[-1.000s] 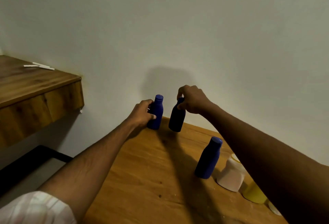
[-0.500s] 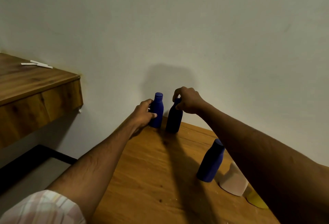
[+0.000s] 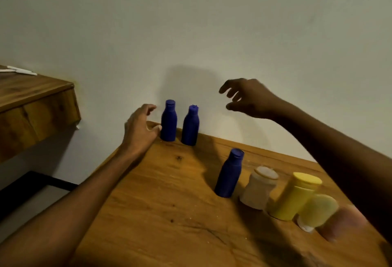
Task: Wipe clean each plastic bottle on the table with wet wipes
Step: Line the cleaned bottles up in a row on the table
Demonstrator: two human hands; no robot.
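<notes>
1. Two dark-blue plastic bottles (image 3: pixel 168 121) (image 3: pixel 190 126): upright, side by side at the wooden table's (image 3: pixel 161 199) far edge, likely set aside.
2. Third blue bottle (image 3: pixel 229 174): nearer, beside pale and yellow containers (image 3: pixel 293 195).
3. Left hand (image 3: pixel 139 128): grip spread, thumb beside the first bottle.
4. Right hand (image 3: pixel 247 97): grip spread, raised, empty.

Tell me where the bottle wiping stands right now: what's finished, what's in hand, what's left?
Looks set aside: two blue bottles standing upright together at the table's far edge; whether wiped, I cannot tell. In hand: nothing. The left hand and right hand are open, and no wipe is visible. Left: probably the third blue bottle, white bottle, yellow bottle and the blurred ones beyond.
</notes>
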